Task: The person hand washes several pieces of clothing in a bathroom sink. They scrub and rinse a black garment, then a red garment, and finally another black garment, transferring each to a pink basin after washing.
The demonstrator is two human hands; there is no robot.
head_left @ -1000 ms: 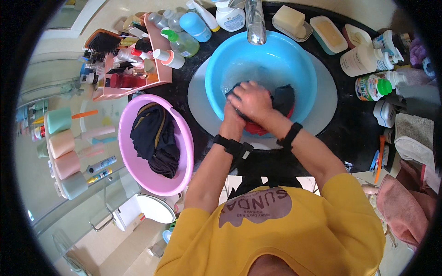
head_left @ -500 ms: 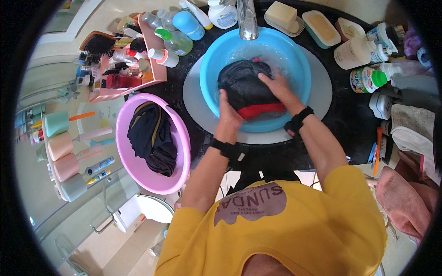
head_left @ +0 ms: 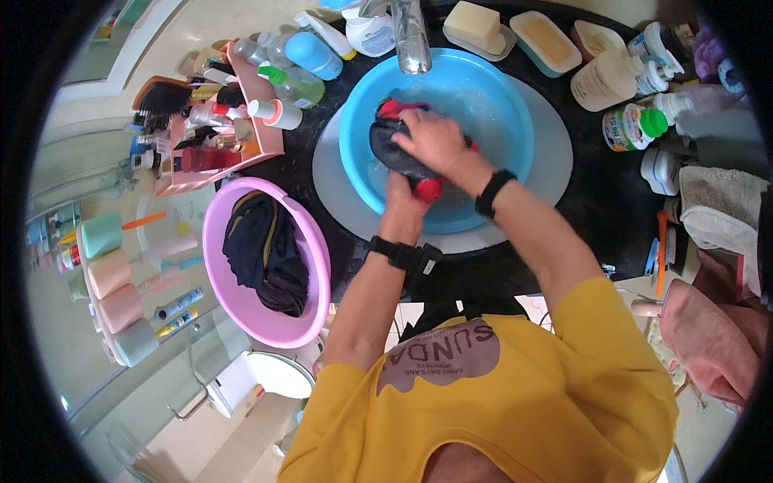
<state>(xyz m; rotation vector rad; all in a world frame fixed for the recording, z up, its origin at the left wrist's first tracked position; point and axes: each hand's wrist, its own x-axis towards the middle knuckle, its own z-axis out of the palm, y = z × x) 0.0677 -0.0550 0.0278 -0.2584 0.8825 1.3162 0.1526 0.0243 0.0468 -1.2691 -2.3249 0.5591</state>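
Note:
A wet black-and-red garment [head_left: 390, 146] is bunched up in the left part of a light blue basin [head_left: 522, 137] of water. My right hand [head_left: 441, 145] presses down on it from above, its fingers bent over the cloth. From the near side my left hand [head_left: 405, 199] grips the same bundle, its fingers hidden under the fabric. Red cloth shows at the bundle's far end and beside my left hand. Just beyond, a metal faucet [head_left: 411, 40] reaches over the basin's far rim.
A pink tub [head_left: 320, 282] with dark clothes [head_left: 262, 249] stands at the left. Behind it is a pink organizer [head_left: 270, 141] full of bottles. Soap [head_left: 471, 22] and several bottles line the counter's far and right sides. Towels [head_left: 708, 330] hang at the right.
The garment was spread wider and is now gathered into a smaller bundle. My right hand has moved left onto its top, closer to my left hand.

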